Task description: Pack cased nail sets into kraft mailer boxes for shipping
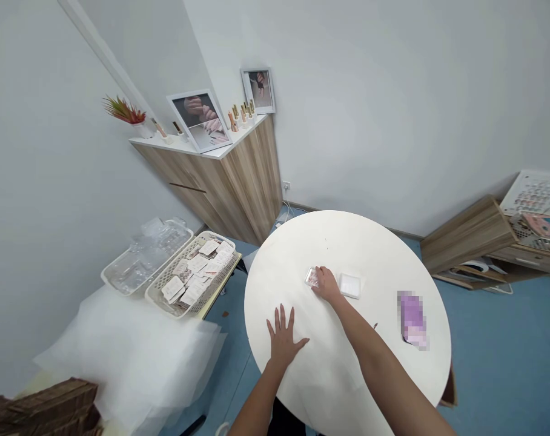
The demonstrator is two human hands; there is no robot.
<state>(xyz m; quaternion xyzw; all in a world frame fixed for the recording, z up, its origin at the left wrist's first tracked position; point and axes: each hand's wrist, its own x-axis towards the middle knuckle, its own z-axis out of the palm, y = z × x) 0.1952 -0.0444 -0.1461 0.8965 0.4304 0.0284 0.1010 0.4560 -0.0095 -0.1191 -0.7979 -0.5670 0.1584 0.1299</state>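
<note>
My left hand (pixel 283 340) lies flat on the white round table (pixel 311 375), its fingers spread and nothing in it. Farther forward, my right hand (pixel 326 283) grips the right side of a small flat clear case (pixel 311 277) resting on the tabletop. Small pinkish pieces show inside the case, though my fingers cover part of it. Just right of that hand sits a square white stack (pixel 350 285), which looks like thin pads or cards. A blurred-out purple object (pixel 412 318) lies near the table's right side.
Left of the table are a white basket of cards (pixel 166 307) and another with clear plastic packaging (pixel 143 266). White sheets (pixel 134 357) hang below them. A wooden cabinet (pixel 252 181) holds framed pictures and bottles. A low shelf (pixel 466 236) stands at right.
</note>
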